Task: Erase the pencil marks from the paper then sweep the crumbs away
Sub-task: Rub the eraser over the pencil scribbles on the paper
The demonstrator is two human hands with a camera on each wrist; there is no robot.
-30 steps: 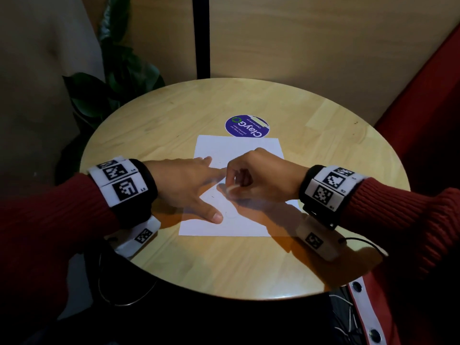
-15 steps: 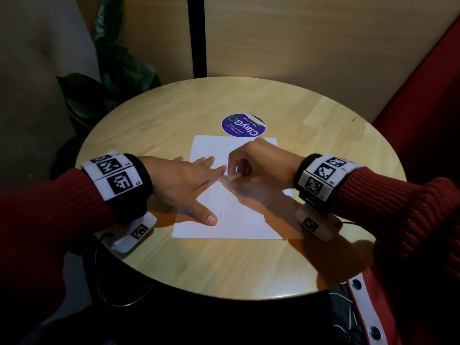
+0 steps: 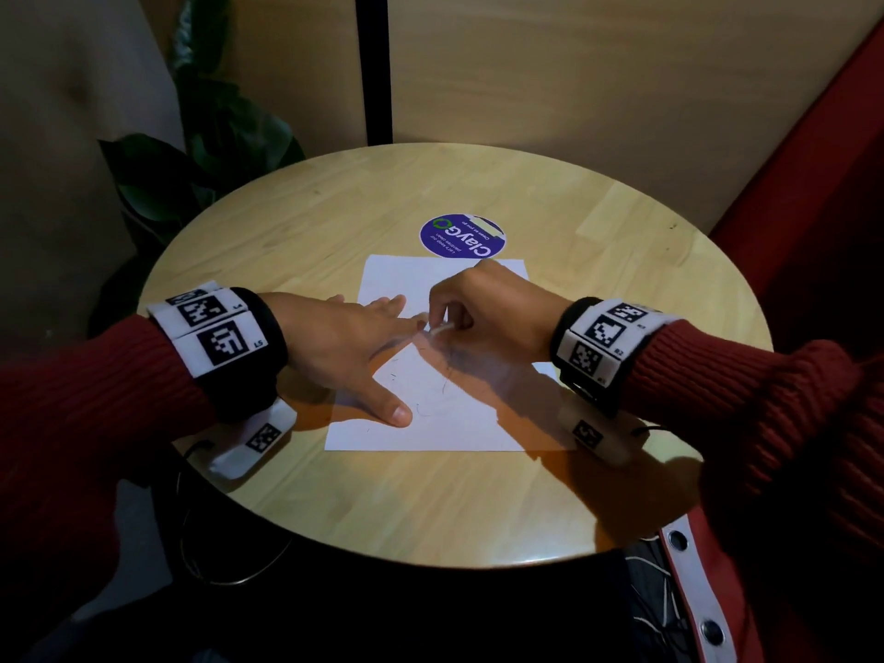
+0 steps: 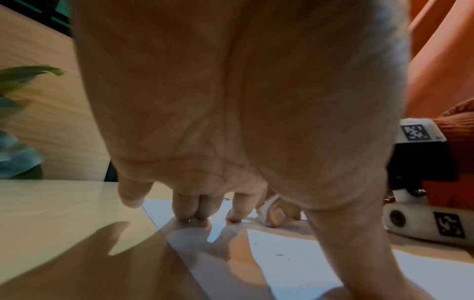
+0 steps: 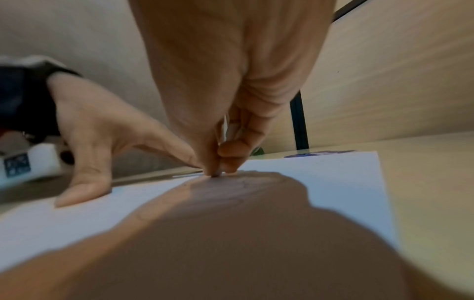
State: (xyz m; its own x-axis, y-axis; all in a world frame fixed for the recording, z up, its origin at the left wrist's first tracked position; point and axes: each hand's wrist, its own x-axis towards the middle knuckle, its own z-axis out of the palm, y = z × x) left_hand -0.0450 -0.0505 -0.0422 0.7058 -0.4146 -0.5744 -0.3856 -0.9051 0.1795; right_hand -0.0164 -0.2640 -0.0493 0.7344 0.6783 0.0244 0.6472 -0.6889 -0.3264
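Round table (image 3: pixel 335 495) | left hand (image 3: pixel 335 346) flat on paper (image 3: pixel 430 433) | right hand (image 3: pixel 488 318) pinches eraser (image 4: pixel 266 211), clearest from left wrist

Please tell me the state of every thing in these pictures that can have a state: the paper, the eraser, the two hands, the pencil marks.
paper: flat on the round table, pinned by the left hand.
left hand: fingers spread straight, pressing on the paper.
right hand: fingers curled, pinching the eraser.
eraser: white, its tip down on the paper.
pencil marks: faint, not fully erased.
crumbs: dark specks scattered on the paper, not swept.
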